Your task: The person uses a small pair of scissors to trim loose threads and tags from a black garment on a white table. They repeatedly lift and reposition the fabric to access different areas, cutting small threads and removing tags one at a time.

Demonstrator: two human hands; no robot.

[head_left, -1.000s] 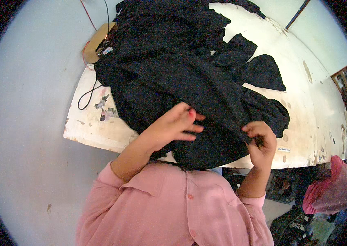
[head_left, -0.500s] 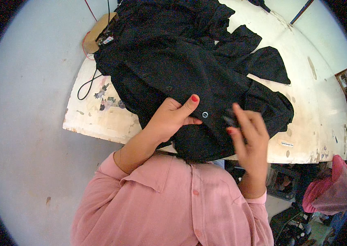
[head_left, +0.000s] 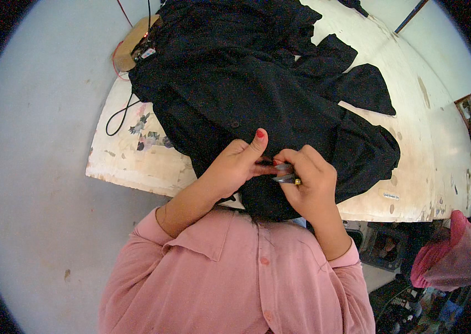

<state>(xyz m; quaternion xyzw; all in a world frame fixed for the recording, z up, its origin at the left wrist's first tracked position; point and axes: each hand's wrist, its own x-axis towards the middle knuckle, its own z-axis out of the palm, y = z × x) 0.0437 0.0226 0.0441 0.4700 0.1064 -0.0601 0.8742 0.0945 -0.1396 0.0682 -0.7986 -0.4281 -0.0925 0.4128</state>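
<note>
A black garment (head_left: 257, 94) with dark buttons lies heaped over the table and hangs past its front edge towards me. My left hand (head_left: 234, 166) grips the garment's near part, thumb raised on top and fingers pointing right. Close against those fingertips is my right hand (head_left: 311, 181), closed round small metal thread snips (head_left: 285, 173). Their blades point left, at the cloth by my left fingers. One dark button (head_left: 235, 124) shows just above my left thumb. My fingers hide the exact spot where the blades meet the cloth.
Under the garment is a pale, stained table (head_left: 413, 183). At its far left stand a tan block-shaped object (head_left: 132, 47) and a looped black cable (head_left: 117, 119). A plain wall (head_left: 35, 167) rises on the left. Pink cloth (head_left: 449, 259) hangs at the lower right, beside a dark crate (head_left: 383, 247).
My right hand has moved left with the snips, from above the cloth to my left fingertips. The pale-ringed button seen between the hands before is now covered. The left hand has barely shifted.
</note>
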